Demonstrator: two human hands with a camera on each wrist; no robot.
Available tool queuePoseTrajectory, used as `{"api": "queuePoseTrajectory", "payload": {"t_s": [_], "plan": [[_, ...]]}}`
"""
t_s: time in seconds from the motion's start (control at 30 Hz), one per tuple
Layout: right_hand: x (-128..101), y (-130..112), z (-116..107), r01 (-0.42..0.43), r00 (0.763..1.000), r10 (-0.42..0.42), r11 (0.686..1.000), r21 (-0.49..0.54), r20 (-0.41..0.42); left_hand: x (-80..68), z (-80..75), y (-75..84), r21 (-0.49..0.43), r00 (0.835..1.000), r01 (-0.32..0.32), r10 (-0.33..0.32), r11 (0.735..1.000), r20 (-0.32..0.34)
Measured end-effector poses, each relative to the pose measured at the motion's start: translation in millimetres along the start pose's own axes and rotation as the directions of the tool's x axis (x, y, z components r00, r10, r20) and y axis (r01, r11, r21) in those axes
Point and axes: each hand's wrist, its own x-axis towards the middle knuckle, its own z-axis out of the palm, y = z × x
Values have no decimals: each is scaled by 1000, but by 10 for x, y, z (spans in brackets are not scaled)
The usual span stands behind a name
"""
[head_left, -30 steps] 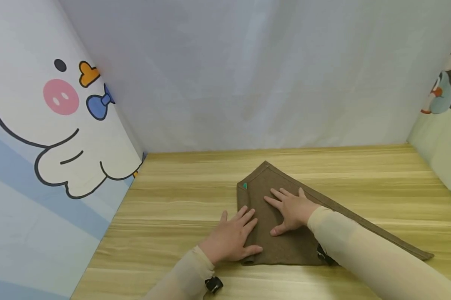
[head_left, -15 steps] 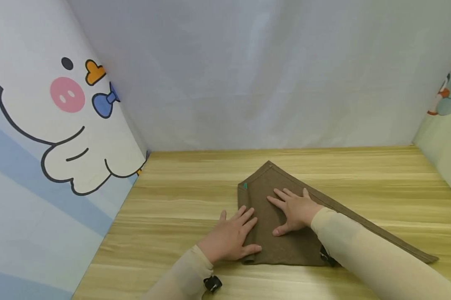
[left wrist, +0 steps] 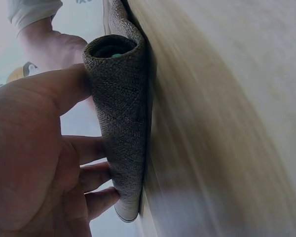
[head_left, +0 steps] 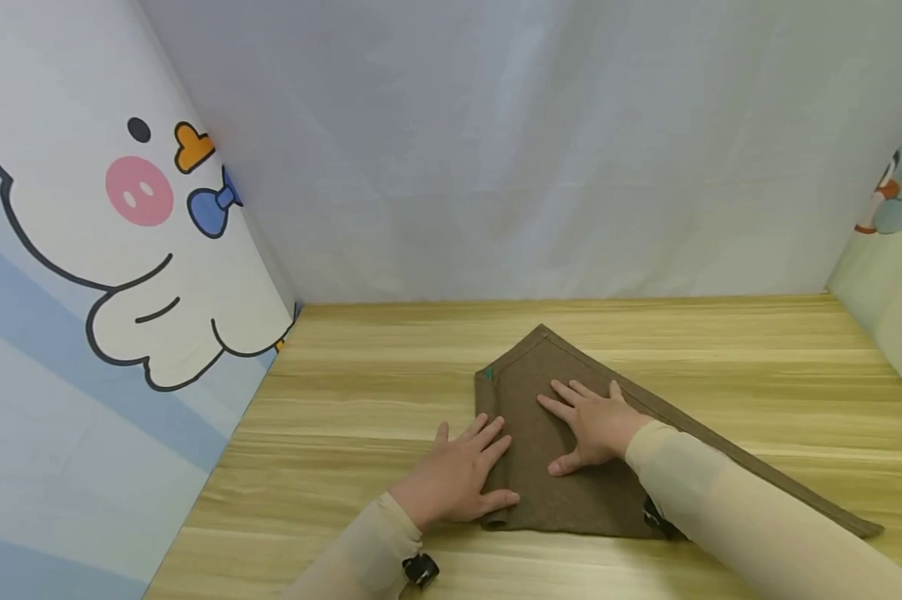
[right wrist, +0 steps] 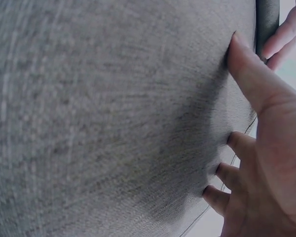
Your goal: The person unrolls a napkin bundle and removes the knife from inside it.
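- Item examined: a brown folded cloth (head_left: pixel 571 467), lying flat on the wooden table (head_left: pixel 361 400), slightly right of centre in the head view.
- Shape and heading: the cloth is folded into a triangle. Its far tip points toward 12 o'clock; its long edge runs from that tip down toward 4 o'clock, ending in a narrow corner near the table's right front.
- The near edge runs roughly along the 3-to-9 o'clock line; the left edge is a rolled fold, seen in the left wrist view as a rounded tube of fabric (left wrist: pixel 121 123) lying against the table.
- A small green mark (head_left: pixel 488 373) sits on the left edge near the tip.
- Left hand (head_left: pixel 458 479): laid flat at the cloth's left fold, about 7 o'clock from the cloth's middle. Fingers (head_left: pixel 492 437) straight and slightly spread, pointing toward 1 o'clock; thumb on the cloth near its front left corner. The fingers press on the fold and clamp nothing.
- Right hand (head_left: pixel 593 421): laid flat on the cloth's upper middle, fingers (head_left: pixel 563 398) straight and spread, pointing toward 10 o'clock. The right wrist view shows the fingertips (right wrist: pixel 241 54) pressed into the weave, gripping nothing.
- Relative position: the two hands are just beside one another, the fold line between them; the cloth lies under both.
- Surroundings: a cartoon-printed panel (head_left: pixel 121 250) at 9 o'clock, a plain white backdrop (head_left: pixel 533 150) at 12 o'clock.
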Motion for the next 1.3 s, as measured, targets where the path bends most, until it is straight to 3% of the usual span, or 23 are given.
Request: {"api": "queuePoseTrajectory", "payload": {"t_s": [0.6, 1.1, 1.3], "plan": [[-35, 53, 41, 4, 1000, -4, 1000, 18, 4, -78, 14, -33, -61, 999, -13, 10, 998, -50], [-82, 149, 49, 26, 999, -25, 998, 57, -20, -157, 28, -34, -52, 997, -8, 4, 999, -78], [-93, 182, 63, 37, 999, -35, 998, 58, -28, -175, 26, -48, -64, 997, -35, 30, 997, -77]]}}
